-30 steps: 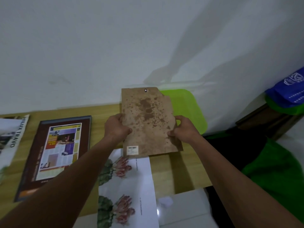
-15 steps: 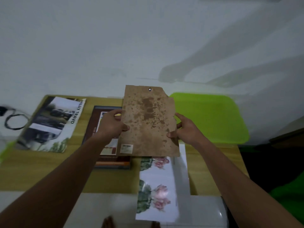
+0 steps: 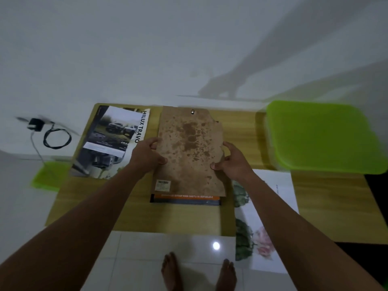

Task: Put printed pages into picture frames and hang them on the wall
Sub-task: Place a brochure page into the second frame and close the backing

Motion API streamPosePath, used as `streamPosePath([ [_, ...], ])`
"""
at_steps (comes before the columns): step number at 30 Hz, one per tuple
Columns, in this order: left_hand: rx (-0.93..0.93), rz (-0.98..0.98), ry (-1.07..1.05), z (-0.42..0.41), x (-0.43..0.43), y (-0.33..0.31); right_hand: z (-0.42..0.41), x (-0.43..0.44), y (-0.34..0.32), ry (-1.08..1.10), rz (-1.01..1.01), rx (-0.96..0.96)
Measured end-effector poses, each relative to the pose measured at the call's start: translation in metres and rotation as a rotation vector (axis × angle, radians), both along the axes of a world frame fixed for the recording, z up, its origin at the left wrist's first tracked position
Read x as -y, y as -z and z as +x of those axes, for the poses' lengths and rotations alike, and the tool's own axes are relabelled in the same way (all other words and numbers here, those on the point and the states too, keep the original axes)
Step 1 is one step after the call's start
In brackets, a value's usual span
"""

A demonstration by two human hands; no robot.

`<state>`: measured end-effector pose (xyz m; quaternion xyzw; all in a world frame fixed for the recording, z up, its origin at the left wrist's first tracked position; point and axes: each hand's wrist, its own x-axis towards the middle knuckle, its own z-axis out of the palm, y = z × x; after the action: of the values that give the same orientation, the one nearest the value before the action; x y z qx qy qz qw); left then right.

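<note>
A stained brown backing board [image 3: 189,152] with a small metal hanger at its top and a barcode sticker at its lower left is held over the dark picture frame [image 3: 185,200], of which only the bottom strip with an orange printed band shows. My left hand [image 3: 147,156] grips the board's left edge and my right hand [image 3: 232,161] grips its right edge. A printed page with pink flowers [image 3: 264,219] lies to the right, hanging over the table's front edge. A car brochure page [image 3: 113,141] lies at the left.
The low wooden table [image 3: 134,206] stands against a white wall. A lime-green plastic lid [image 3: 323,136] sits at its right end. A black charger with a coiled cable [image 3: 50,133] lies on the floor at left. My bare feet [image 3: 199,274] stand on white tiles.
The board has come down and left over the picture frame, now covering nearly all of it. My view has turned left and down, so the flower page lies further right.
</note>
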<state>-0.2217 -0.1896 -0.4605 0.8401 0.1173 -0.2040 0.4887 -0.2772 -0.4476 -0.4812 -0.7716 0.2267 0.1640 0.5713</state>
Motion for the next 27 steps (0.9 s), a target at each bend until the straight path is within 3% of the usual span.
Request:
streamPosePath([
  [11,0.069,0.169,0.154,0.008,-0.011,0.045,0.002,-0.02,0.037,-0.001,-0.2,-0.02],
  [21,0.069,0.246,0.168,0.001,-0.015,0.049,-0.005,-0.021,0.041,-0.081,-0.249,-0.08],
  [27,0.113,0.317,0.222,-0.003,-0.015,0.054,-0.012,-0.025,0.043,-0.151,-0.424,-0.064],
])
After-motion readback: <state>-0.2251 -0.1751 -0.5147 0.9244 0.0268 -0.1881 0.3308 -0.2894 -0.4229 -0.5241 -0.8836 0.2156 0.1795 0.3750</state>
